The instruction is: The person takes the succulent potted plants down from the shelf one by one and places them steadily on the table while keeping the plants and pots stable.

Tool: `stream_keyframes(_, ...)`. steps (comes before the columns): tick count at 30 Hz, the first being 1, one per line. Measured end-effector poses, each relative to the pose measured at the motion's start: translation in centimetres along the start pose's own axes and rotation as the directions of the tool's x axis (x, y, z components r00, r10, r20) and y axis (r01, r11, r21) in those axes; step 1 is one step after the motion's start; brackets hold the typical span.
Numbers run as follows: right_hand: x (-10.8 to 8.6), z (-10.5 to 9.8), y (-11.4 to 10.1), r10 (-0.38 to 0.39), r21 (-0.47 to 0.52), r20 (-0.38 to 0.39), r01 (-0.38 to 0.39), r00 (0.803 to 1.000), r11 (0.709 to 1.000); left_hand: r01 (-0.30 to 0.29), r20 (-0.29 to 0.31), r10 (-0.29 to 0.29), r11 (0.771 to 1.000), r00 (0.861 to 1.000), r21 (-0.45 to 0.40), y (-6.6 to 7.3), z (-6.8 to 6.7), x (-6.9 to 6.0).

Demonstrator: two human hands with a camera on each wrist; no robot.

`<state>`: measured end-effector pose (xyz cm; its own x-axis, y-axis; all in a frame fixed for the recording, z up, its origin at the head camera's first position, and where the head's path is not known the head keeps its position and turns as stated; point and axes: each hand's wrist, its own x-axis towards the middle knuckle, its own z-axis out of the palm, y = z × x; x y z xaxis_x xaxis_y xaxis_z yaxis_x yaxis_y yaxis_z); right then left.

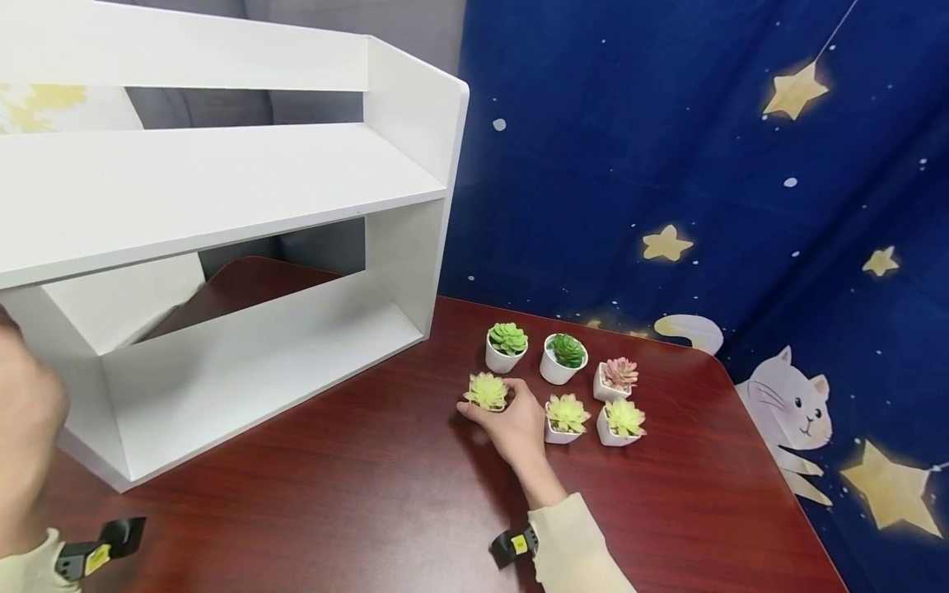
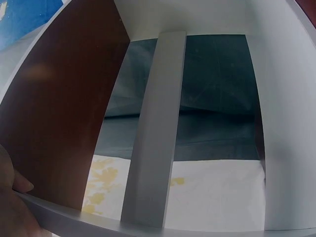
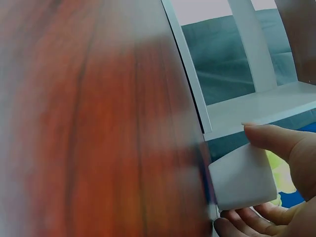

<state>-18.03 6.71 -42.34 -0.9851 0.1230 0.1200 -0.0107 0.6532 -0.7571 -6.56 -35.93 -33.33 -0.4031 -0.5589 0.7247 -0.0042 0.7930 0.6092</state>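
My right hand (image 1: 519, 424) pinches a small white pot (image 3: 244, 178) between thumb and fingers. A yellow-green artificial succulent (image 1: 486, 391) with pinkish tips grows from that pot. Whether the pot's base touches the table cannot be told. To the left, my left hand (image 1: 25, 436) is partly cut off by the frame. In the left wrist view, its thumb (image 2: 23, 183) curls over an edge of the white shelf (image 2: 153, 138); the other fingers are mostly hidden.
Behind the right hand stand a light green succulent (image 1: 507, 339), a dark green one (image 1: 565, 354) and a pink one (image 1: 617, 377). Two yellow-green succulents (image 1: 566, 417) stand to its right on the reddish-brown table (image 1: 356, 502). A blue star-patterned curtain (image 1: 578, 165) hangs behind.
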Motion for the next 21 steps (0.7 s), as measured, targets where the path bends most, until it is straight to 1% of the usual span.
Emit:
stream_keyframes(1,-0.1,-0.2,0.1,0.001,-0.008,0.000,-0.001,1.000,1.000,0.009,-0.002,-0.009,1.000,1.000,-0.011,-0.1,0.1,0.0)
stream_keyframes(4,-0.2,-0.7,0.5,-0.003,-0.035,-0.008,0.003,1.000,0.999,0.010,-0.025,-0.011,0.999,1.000,-0.032,-0.2,0.3,0.1)
stream_keyframes(5,-0.3,-0.8,0.6,-0.004,-0.044,-0.012,0.004,1.000,0.999,0.000,-0.023,-0.001,0.999,1.000,-0.033,-0.2,0.2,0.0)
stream_keyframes(9,-0.5,-1.2,0.8,-0.016,-0.086,-0.019,0.014,1.000,0.996,-0.005,-0.026,0.005,1.000,1.000,-0.027,-0.3,0.2,-0.1)
stream_keyframes(13,-0.6,-1.4,0.9,-0.031,-0.109,-0.029,0.028,0.999,0.994,0.028,-0.036,-0.029,0.999,0.999,-0.031,-0.5,0.5,-0.1)
stream_keyframes(14,-0.6,-1.4,0.9,-0.034,-0.115,-0.032,0.030,0.999,0.993,0.027,-0.039,-0.028,0.999,0.999,-0.031,-0.6,0.6,-0.1)
stream_keyframes(18,-0.7,-1.3,0.7,-0.039,-0.144,-0.040,0.033,0.998,0.989,0.039,-0.014,-0.039,0.999,0.999,-0.034,-1.2,0.7,-0.1)
stream_keyframes(21,-0.8,-1.2,0.6,-0.047,-0.161,-0.040,0.040,0.998,0.986,0.020,-0.004,-0.020,1.000,1.000,-0.010,-1.5,0.5,-0.2)
